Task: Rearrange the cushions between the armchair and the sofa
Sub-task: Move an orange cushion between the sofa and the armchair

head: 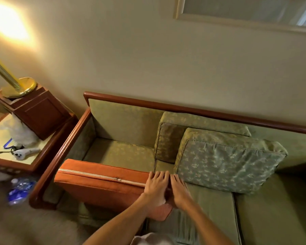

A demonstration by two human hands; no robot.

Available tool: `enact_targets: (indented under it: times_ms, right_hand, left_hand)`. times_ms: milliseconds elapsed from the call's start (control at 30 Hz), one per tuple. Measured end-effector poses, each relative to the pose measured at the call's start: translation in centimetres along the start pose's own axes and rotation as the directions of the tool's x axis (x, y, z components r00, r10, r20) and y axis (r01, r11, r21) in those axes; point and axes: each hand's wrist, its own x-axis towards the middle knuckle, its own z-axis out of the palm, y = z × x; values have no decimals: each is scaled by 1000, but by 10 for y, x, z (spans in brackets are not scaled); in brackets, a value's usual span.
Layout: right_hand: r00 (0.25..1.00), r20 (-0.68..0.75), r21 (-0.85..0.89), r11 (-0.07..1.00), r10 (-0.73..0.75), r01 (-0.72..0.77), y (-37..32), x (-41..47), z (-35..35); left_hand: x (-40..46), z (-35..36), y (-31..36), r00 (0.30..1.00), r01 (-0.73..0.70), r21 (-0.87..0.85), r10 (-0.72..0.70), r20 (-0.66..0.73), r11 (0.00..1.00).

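Pressing hands atop orange cushion.

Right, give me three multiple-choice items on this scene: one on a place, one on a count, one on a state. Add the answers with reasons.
1. Where does the orange cushion stand?
A. on the side table
B. at the sofa's front left edge
C. on the floor by the lamp

2. How many green patterned cushions lean against the sofa back?
A. one
B. two
C. four

3. How are the hands on the orange cushion?
A. fingers spread, both at its right end
B. both hanging free
C. one hand only

Answers:
1 B, it stands on edge at the sofa's front, zip up.
2 B, the rear cushion and the front cushion overlap.
3 A, left hand and right hand lie side by side there.
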Motion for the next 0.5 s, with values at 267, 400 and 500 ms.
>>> enact_targets:
  times_ms: [267,400,500]
  right_hand:
    - [881,-276,-25,919,-385,394,-121,-26,-105]
    - [877,-191,-95,898,-441,431,-167,-6,-72]
    - [938,-59,-273,910,-341,313,-151,20,-44]
  left_hand:
    - [-66,-150,-93,936,-290,-344,191,-295,893]
    - [-89,-142,-171,941,-296,-486,165,-295,822]
    - [-96,-99,-225,978,-140,-618,13,-206,774]
